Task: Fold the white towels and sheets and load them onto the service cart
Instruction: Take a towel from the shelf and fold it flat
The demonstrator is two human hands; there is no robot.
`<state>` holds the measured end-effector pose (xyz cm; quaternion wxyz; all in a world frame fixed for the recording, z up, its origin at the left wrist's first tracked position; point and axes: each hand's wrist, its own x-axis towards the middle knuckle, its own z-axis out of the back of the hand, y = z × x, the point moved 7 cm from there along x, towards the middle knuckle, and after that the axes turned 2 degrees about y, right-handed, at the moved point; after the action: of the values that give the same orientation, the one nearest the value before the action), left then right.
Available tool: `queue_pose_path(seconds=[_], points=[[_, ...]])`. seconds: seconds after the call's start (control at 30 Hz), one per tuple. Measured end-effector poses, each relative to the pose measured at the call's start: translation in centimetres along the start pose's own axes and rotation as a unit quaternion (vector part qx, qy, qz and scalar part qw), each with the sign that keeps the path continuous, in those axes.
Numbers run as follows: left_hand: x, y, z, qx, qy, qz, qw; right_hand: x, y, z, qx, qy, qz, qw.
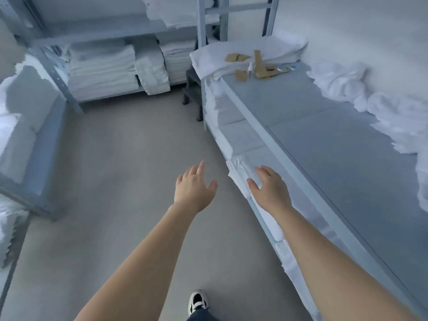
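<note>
You are reaching both hands, fingers spread and gripping nothing. Right hand (269,189) is hovering over folded linen (239,177) beneath the bench (324,126); left hand (194,187) is flanking it, likely readying a two-handed lift.

Grey bench (324,126) along the right wall: crumpled white towels (370,98) heaped on its far edge, folded sheet (243,54) plus cardboard scraps (261,68) at the end. Folded stacks (102,70) on the back shelf (115,35). Bare grey floor (115,170).
</note>
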<state>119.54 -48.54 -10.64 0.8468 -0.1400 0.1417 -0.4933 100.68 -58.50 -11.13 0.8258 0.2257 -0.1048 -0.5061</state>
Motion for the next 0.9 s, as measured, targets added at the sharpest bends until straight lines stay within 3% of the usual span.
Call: queue_pose_path(seconds=[0.23,0.5,0.9], points=[[10.5,-4.6,0.9,0.009,0.035,-0.128,0.991,4.3,-2.3,3.1,-0.013,-0.070,-0.099,0.993],[16.5,-14.5,-1.9,0.018,0.075,-0.277,0.958,5.6,-8.1,6.9,-0.021,-0.153,-0.210,0.965],[24.7,-26.8,-7.1,0.043,0.114,-0.392,0.912,9.7,-17.4,10.4,-0.006,-0.214,-0.334,0.918]])
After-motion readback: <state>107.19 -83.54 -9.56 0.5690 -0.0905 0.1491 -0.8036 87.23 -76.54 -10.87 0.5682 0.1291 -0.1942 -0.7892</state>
